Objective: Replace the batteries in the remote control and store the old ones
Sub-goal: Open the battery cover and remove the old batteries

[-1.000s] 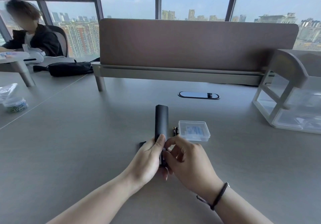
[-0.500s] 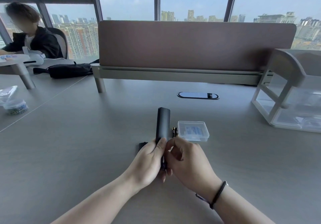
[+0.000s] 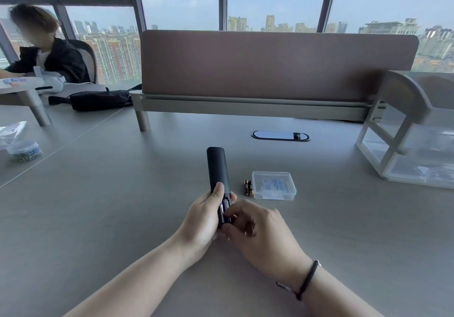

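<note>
A black remote control [image 3: 217, 169] lies lengthwise over the grey desk, its near end held in my left hand [image 3: 201, 220]. The battery bay at that end is uncovered and shows batteries [image 3: 226, 209] inside. My right hand [image 3: 260, 230] is at the bay, with thumb and fingertips pinching at a battery there. Two loose batteries [image 3: 248, 188] with gold ends lie side by side on the desk right of the remote. Beside them sits a small clear plastic box [image 3: 273, 185] with its lid on. The black cover piece seen earlier is hidden behind my left hand.
A brown divider panel [image 3: 275, 63] closes the desk's far side, with a cable grommet [image 3: 280, 135] before it. A white drawer organizer [image 3: 412, 149] stands at right. At left are a black pouch [image 3: 98, 100], a small jar [image 3: 24, 150] and another person [image 3: 46, 53] seated.
The camera view and remote shifted left, exposing the two loose batteries. My right fingers moved into the uncovered battery bay, where batteries now show.
</note>
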`<state>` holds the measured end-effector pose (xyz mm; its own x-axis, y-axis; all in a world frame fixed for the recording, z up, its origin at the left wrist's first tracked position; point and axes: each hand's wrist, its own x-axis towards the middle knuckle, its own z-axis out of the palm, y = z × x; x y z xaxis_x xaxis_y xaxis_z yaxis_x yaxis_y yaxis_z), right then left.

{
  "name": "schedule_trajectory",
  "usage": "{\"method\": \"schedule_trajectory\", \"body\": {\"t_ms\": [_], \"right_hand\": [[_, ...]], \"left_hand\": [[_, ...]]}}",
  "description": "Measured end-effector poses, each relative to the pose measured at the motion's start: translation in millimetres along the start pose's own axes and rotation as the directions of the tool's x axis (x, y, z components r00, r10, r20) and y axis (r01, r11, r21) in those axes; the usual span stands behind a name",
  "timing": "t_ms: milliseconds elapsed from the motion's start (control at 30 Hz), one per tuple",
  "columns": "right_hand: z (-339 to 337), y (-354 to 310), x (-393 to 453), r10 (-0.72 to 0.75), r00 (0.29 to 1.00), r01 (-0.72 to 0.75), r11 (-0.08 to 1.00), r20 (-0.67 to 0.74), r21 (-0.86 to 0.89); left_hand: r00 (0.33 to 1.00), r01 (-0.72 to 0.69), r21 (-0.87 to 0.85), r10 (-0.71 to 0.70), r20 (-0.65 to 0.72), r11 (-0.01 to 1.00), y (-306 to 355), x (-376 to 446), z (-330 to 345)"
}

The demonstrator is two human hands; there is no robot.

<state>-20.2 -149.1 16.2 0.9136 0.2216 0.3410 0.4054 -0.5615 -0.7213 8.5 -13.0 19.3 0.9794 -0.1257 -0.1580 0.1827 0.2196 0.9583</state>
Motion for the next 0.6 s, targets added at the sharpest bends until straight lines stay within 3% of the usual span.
{"method": "schedule_trajectory", "body": {"t_ms": [333,600], "right_hand": [[-5.5,8.2,4.5,-0.099,0.995,0.098,0.994,-0.011,-0.055],[-2.6,8.0,4.0,-0.116,0.992,0.111,0.989,-0.05,-0.094]], "left_hand": [[0.999,0.035,-0.058,-0.033,0.032,0.998,2.8,0.6,-4.0],[0.969,0.206,-0.146,-0.181,0.168,0.967,1.9,-3.7,-1.8]]}}
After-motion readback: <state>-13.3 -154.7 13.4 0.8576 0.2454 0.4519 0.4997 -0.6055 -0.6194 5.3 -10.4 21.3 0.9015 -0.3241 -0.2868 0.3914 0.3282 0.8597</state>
